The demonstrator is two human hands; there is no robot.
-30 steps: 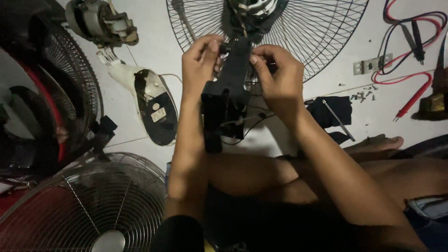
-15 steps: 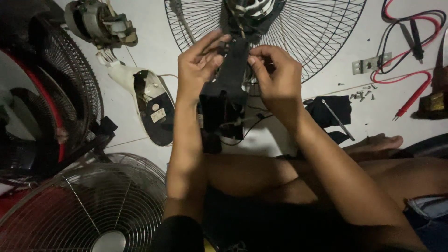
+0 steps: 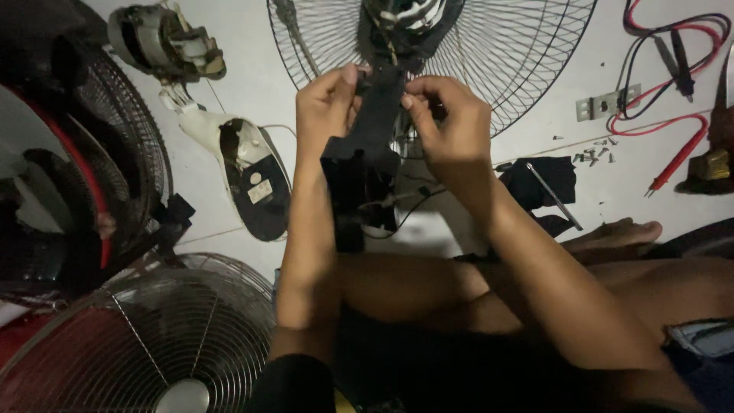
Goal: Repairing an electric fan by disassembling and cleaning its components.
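Left hand (image 3: pixel 325 103): gripping black housing (image 3: pixel 367 164), thumb now higher on its top.
Right hand (image 3: pixel 451 122): pinching same top edge, barely shifted.
Behind: fan grille (image 3: pixel 520 53).

This looks like a small fan repair spot set up on a white tiled floor (image 3: pixel 229 84), where the person sits to work. Parts of electric fans lie all about: a round wire fan guard (image 3: pixel 527 53), a second chrome wire grille (image 3: pixel 153 336), a bare fan motor with copper windings (image 3: pixel 164 42) and an opened white plastic fan base (image 3: pixel 248 172). Red and black multimeter test leads (image 3: pixel 673 153), a slim metal screwdriver (image 3: pixel 554 195) and scattered small screws (image 3: pixel 596 153) add to it.
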